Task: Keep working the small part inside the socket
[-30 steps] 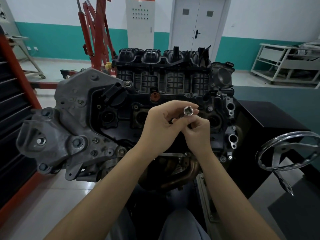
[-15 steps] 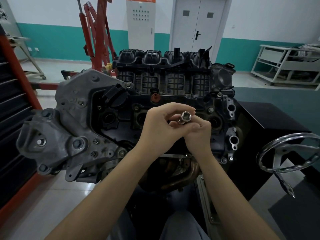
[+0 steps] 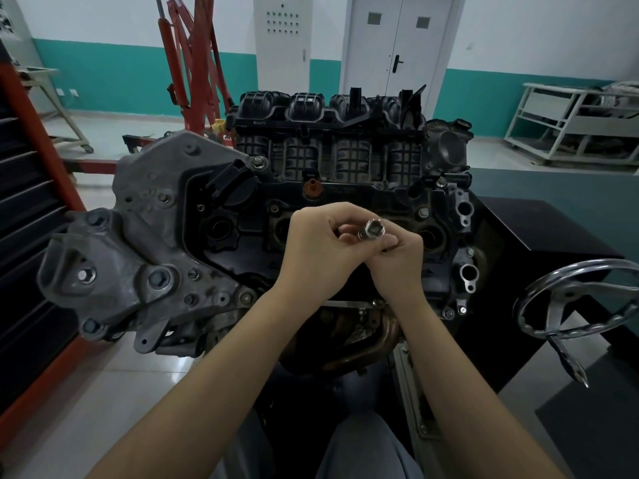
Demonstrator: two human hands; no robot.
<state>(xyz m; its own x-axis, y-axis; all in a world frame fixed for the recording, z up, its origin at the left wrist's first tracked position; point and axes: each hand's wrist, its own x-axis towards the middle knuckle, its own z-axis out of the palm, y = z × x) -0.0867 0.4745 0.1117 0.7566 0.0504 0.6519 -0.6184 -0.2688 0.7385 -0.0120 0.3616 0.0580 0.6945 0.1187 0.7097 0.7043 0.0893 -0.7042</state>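
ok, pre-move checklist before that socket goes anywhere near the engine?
1. Socket held: ok, pinched between both hands over the engine.
2. Left hand grip: ok, fingers curled on the socket's lower end.
3. Right hand grip: ok, fingers pinch it from below.
4. Open end faces the camera: ok.
5. Ratchet or driver attached: cannot tell, hidden by fingers.
6. Handwheel apart from the arms: ok.

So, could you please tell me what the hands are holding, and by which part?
A chrome socket, pinched by its lower end and sides between the fingers of the left hand and right hand; its open end faces the camera.
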